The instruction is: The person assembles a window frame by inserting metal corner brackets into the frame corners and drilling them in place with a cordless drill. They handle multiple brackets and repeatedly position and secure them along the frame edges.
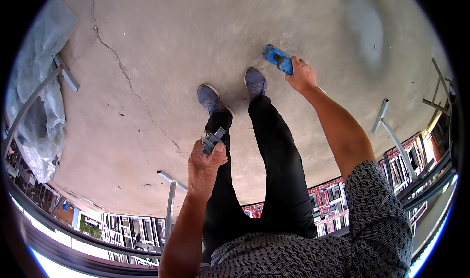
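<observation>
My right hand (302,75) is closed round one end of a blue-and-black handheld tool (275,56), held out in front of me over the floor. The tool's blocky blue far end points away to the left; its exact kind does not show clearly. Nearer my body, my left hand (207,161) grips several small grey metal pieces (213,141), with the thumb pressed over them. They look like short brackets or fittings and stick out past the fingers, above my left leg. The two hands are well apart.
I stand on a concrete floor (171,48) with a long crack (122,70). Clear plastic sheeting (41,102) lies at the left beside a metal stand leg (68,75). Other metal legs (171,199) (384,116) rise at both sides. Racks of stacked profiles (333,199) stand along the lower edge.
</observation>
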{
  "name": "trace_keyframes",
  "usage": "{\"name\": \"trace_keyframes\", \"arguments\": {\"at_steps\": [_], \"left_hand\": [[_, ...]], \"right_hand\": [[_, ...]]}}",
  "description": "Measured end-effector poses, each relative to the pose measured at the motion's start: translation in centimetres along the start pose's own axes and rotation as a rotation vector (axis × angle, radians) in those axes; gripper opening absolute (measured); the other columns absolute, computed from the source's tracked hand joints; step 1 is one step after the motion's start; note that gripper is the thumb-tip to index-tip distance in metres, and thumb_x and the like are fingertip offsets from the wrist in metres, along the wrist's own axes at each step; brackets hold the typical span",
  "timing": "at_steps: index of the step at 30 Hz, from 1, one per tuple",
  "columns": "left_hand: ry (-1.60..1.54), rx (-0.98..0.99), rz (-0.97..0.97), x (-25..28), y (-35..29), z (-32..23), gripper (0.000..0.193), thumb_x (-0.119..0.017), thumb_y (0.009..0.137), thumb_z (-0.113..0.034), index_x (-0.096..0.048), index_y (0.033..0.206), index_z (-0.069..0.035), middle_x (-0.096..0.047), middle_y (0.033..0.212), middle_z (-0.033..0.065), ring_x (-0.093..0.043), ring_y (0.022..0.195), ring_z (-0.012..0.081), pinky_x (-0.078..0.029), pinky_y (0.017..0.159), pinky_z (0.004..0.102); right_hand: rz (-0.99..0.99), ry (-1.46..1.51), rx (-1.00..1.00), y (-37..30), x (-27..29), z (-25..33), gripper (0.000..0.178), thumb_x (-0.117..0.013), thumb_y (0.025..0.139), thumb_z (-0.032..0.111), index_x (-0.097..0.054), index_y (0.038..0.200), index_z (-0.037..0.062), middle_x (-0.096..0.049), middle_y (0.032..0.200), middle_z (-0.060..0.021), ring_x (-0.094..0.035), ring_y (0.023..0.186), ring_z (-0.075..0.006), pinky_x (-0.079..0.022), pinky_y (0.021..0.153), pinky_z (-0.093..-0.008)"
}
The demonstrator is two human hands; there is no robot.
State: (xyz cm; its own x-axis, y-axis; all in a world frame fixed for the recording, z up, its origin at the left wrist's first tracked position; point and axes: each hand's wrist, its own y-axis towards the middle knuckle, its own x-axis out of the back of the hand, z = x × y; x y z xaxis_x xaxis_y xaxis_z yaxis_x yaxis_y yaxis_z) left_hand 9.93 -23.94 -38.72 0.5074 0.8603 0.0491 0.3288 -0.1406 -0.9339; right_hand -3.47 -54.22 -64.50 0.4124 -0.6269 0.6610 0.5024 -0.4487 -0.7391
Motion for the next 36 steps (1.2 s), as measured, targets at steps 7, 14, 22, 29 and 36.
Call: {"name": "trace_keyframes", "arguments": {"at_steps": [7, 14, 22, 29, 36], "left_hand": [[0.016, -0.214, 0.026, -2.4, -4.4, -6.7, 0.051, -0.076, 0.095, -0.05, -0.063, 0.118, -0.006, -0.069, 0.107, 0.0072, -0.066, 0.096, 0.0154, -0.058, 0.088, 0.0358], [-0.303, -0.29, 0.429, -3.6, -13.8, -13.1, 0.076, -0.061, 0.097, -0.064, -0.053, 0.141, -0.002, -0.055, 0.146, 0.0218, -0.053, 0.135, 0.0306, -0.037, 0.118, 0.0468], [-0.5, -0.616, 0.588, 1.3, -27.7, -14.7, 0.092, -0.053, 0.09, -0.082, -0.052, 0.146, -0.01, -0.053, 0.151, 0.0225, -0.051, 0.137, 0.0329, -0.036, 0.115, 0.0468], [-0.642, -0.978, 0.753, 5.8, -32.6, -16.6, 0.096, -0.061, 0.085, -0.081, -0.053, 0.146, -0.007, -0.053, 0.151, 0.0193, -0.048, 0.141, 0.0339, -0.028, 0.123, 0.0528], [-0.74, -1.097, 0.68, 11.0, -35.3, -19.6, 0.104, -0.064, 0.073, -0.089, -0.06, 0.133, -0.004, -0.057, 0.143, 0.0235, -0.052, 0.136, 0.0397, -0.037, 0.118, 0.0567]], "right_hand": [[-0.198, -0.228, 0.906, -13.4, 11.7, 3.9, 0.03, -0.068, 0.08, 0.006, -0.064, 0.109, 0.0119, -0.063, 0.095, -0.009, -0.066, 0.096, -0.0283, -0.051, 0.09, -0.0413], [-0.333, -0.274, 1.499, -28.6, 30.1, 11.6, 0.014, -0.067, 0.081, 0.013, -0.064, 0.095, 0.0105, -0.062, 0.095, -0.0045, -0.063, 0.102, -0.0234, -0.049, 0.104, -0.0374], [-0.381, -0.417, 1.936, -41.9, 41.9, 20.2, 0.01, -0.065, 0.08, 0.009, -0.065, 0.09, 0.0101, -0.063, 0.095, -0.0015, -0.062, 0.106, -0.0191, -0.043, 0.117, -0.0388], [-0.184, -0.616, 2.085, -46.6, 47.0, 27.5, 0.01, -0.066, 0.079, 0.01, -0.062, 0.089, 0.0098, -0.062, 0.098, -0.0022, -0.061, 0.11, -0.0186, -0.043, 0.117, -0.0384], [-0.228, -0.663, 2.167, -49.6, 50.2, 36.1, 0.014, -0.067, 0.08, 0.011, -0.064, 0.094, 0.0095, -0.064, 0.104, -0.0018, -0.061, 0.118, -0.0201, -0.043, 0.116, -0.0386]]}}
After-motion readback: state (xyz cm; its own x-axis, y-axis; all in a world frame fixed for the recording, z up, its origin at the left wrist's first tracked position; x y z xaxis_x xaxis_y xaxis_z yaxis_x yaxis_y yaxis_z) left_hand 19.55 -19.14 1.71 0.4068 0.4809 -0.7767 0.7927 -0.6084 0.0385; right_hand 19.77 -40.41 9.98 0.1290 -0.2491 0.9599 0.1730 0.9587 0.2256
